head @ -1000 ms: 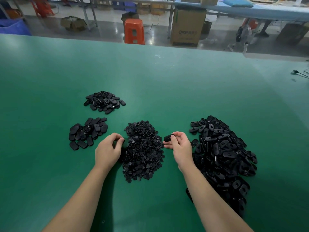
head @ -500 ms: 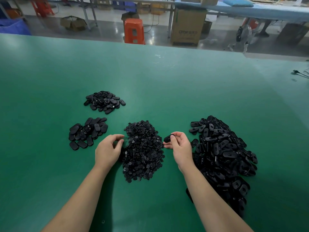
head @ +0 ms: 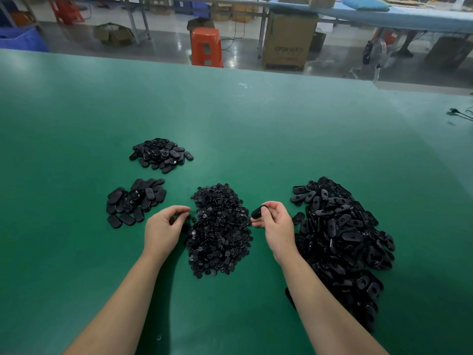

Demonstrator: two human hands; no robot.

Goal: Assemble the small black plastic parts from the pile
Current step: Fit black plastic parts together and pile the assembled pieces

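— What are your hands doing right now?

— My right hand is pinching one black oval shell between thumb and curled fingers, holding it above the green table, just at the 3 o'clock edge of the middle pile of small round parts. The shell is sticking out toward 9 o'clock from my fingertips.

— And the left?

— My left hand is sitting at the 9 o'clock edge of that same pile, fingers curled with the tips drawn toward the thumb. Whether a small piece is caught between them, I cannot tell; the black parts behind are blurring it.

— Where is the rest of the stock lying?

— The big heap of oval shells is spreading out at 3 o'clock, just beside my right wrist and running down along the forearm. Two smaller groups are lying toward 10 o'clock: a flat cluster of ovals near my left hand, and a farther mound behind it, apart from the first.

— Anything past the table?

— An orange stool and a cardboard box are standing on the floor at 12 o'clock.
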